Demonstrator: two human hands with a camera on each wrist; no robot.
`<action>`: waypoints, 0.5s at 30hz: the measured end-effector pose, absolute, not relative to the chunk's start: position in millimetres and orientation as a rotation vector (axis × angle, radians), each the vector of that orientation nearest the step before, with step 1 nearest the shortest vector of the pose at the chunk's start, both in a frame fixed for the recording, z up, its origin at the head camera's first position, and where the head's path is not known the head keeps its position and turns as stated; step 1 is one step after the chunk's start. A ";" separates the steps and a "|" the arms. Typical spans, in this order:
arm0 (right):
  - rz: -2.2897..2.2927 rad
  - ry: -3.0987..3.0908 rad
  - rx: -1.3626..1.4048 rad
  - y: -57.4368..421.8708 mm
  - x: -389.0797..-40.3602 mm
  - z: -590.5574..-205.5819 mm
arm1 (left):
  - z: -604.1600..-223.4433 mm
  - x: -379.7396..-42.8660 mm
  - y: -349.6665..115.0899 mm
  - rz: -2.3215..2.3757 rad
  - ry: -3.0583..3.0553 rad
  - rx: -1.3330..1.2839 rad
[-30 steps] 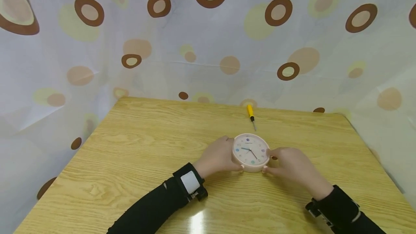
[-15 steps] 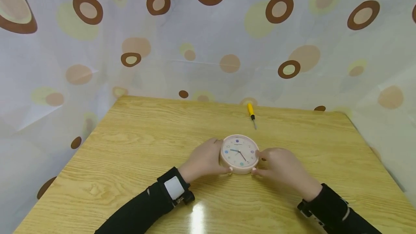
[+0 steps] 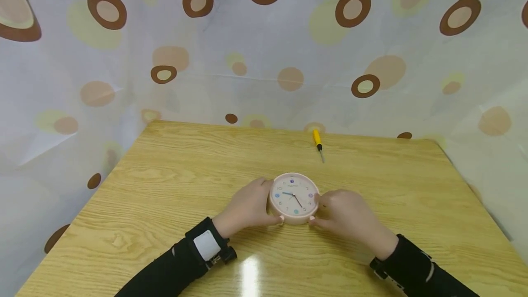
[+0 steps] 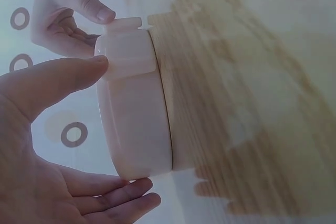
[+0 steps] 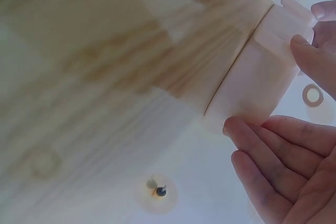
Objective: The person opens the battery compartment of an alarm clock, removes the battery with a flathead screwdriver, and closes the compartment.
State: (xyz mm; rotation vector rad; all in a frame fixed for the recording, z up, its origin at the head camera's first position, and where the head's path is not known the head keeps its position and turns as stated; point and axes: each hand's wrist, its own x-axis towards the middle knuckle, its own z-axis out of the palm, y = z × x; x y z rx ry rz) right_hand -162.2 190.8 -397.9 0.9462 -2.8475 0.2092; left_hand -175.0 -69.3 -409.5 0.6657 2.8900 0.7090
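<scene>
A round pale pink clock (image 3: 294,196) lies face up on the wooden table, its dial showing coloured numbers and two hands. My left hand (image 3: 247,206) grips its left side, thumb at the near edge. From the other side my right hand (image 3: 348,212) holds the rim, with the thumb low at the front and a finger over the dial's edge. In the left wrist view the clock's thick side (image 4: 134,114) sits between thumb and fingers, its back close against the wood. The right wrist view has fingertips (image 5: 233,125) touching the casing.
A screwdriver (image 3: 317,140) with a yellow and black handle lies behind the clock, its tip towards me. Past the table's (image 3: 198,159) back edge hangs a pale curtain (image 3: 264,40) printed with brown and yellow circles.
Both hands have shifted the clock to the left and slightly towards me across the table, keeping their hold on it. The screwdriver has stayed where it was.
</scene>
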 end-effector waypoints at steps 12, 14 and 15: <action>0.159 -2.803 0.974 185.0 -158.7 -400.7 | -407.7 -169.2 -77.0 0.668 2.907 0.688; 0.154 -2.802 0.974 185.0 -158.6 -400.6 | -407.5 -169.4 -76.9 0.663 2.906 0.687; 0.158 -2.801 0.974 185.1 -158.6 -400.6 | -407.1 -169.4 -76.8 0.663 2.907 0.686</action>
